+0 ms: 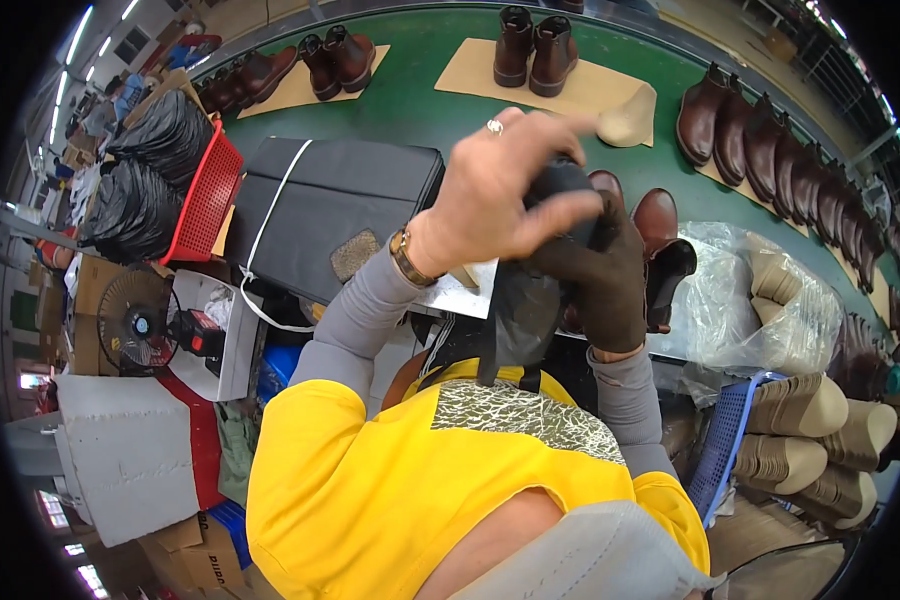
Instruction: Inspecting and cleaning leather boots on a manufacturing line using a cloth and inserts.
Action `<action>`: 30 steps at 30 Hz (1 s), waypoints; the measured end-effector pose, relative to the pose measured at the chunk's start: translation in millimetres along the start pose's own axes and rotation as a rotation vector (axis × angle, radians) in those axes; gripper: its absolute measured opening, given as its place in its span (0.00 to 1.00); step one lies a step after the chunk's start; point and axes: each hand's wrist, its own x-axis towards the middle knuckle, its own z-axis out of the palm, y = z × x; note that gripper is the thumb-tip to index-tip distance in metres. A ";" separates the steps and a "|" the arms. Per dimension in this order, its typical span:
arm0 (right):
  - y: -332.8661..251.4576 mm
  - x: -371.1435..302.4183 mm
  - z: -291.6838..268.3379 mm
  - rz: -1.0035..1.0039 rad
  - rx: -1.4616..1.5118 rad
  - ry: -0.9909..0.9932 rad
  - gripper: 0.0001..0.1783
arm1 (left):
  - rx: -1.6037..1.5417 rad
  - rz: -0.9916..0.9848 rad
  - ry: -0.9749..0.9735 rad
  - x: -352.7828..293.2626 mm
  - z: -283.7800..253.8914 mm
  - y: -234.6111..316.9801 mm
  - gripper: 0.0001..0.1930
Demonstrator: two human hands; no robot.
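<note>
My left hand (pixel 510 190), bare with a ring and a wristwatch (pixel 408 258), is raised in front of my chest, slightly blurred. Its fingers and thumb curve around a black object (pixel 562 183) whose kind I cannot make out. Right against it, my right hand (pixel 610 280) wears a dark brown glove; its fingers bend in toward the same black object and are partly hidden. Just beyond the glove stand brown leather boots (pixel 655 222), one with a black shaft showing. A black apron (pixel 520 325) hangs below my hands.
A black folded case (pixel 340 190) with a white cord lies at left, near a red basket (pixel 202 195). Brown boots (pixel 760 150) line the green table (pixel 420 75) at right. Clear plastic (pixel 715 290) and a blue crate (pixel 725 440) by stacked beige insoles sit at near right.
</note>
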 end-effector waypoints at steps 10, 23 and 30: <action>-6.6 -1.3 -10.1 -0.649 -0.830 -0.243 0.22 | -0.175 0.244 0.266 16.2 1.6 -25.3 0.46; 11.6 -26.4 18.8 -0.239 -0.635 -0.447 0.40 | -1.106 -0.616 0.713 -9.2 3.7 -32.3 0.29; 33.1 18.0 -12.5 -0.231 -0.265 -0.003 0.08 | -1.110 -0.556 0.636 -23.0 24.4 -6.4 0.37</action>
